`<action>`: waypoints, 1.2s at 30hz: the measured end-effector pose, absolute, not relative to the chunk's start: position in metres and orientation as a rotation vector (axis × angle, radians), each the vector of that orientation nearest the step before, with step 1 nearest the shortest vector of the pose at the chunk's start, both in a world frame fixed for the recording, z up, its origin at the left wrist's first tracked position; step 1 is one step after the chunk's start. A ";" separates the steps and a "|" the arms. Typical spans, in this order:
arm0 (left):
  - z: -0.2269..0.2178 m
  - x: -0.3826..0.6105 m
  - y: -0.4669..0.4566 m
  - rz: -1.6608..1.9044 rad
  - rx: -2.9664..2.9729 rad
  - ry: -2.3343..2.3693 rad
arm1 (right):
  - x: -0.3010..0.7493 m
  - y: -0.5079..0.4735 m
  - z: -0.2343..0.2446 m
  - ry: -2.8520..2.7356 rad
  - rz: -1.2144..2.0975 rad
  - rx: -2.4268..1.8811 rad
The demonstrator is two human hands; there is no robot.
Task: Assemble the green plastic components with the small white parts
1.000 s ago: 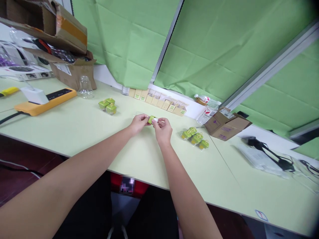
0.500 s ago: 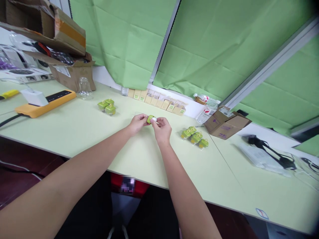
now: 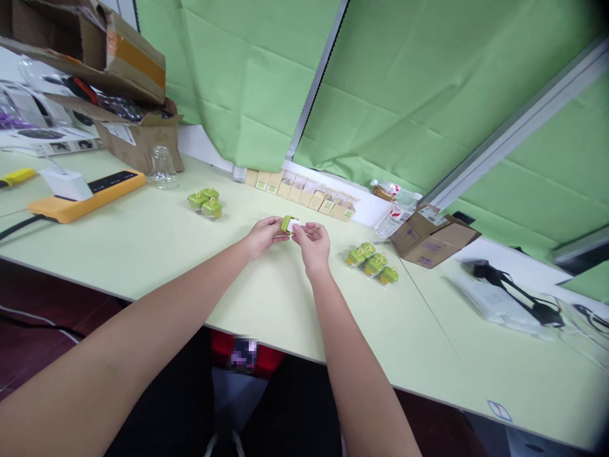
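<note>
Both my hands meet above the middle of the table (image 3: 266, 298). My left hand (image 3: 266, 237) pinches a small green lid-like piece (image 3: 286, 223) between its fingertips. From the right, my right hand (image 3: 314, 246) grips a small white piece (image 3: 292, 225) that sits against the green one; whether it is inside it or beside it I cannot tell. To the left stands a group of small green-lidded clear containers (image 3: 210, 207) with yellow loops. Several more of these containers (image 3: 375, 264) are on the right.
A row of small cardboard boxes (image 3: 297, 189) lines the wall. Left are an orange power strip (image 3: 99, 196), a clear jar (image 3: 162, 168) and a larger carton (image 3: 143, 143). Right are plastic bottles (image 3: 391, 219), an open carton (image 3: 431, 238) and a black strap-like item (image 3: 518, 292).
My right hand has shifted slightly to the right, and more of the white piece shows beside the green one. The left hand stays nearly in place.
</note>
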State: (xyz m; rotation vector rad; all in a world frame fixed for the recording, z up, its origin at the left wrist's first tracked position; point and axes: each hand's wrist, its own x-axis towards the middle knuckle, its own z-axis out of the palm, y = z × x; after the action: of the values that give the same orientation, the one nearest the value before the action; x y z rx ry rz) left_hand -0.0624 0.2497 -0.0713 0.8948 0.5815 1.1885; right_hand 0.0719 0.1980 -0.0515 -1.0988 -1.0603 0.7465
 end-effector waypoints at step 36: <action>-0.070 -0.062 0.249 1.085 0.939 0.678 | 0.066 0.179 -0.042 -1.445 0.227 -1.344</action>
State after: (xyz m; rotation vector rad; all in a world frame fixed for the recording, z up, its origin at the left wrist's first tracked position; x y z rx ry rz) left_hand -0.0615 0.2489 -0.0697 0.9391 0.6776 1.0847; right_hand 0.0662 0.1791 -0.0424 -1.3443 -1.4450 0.2265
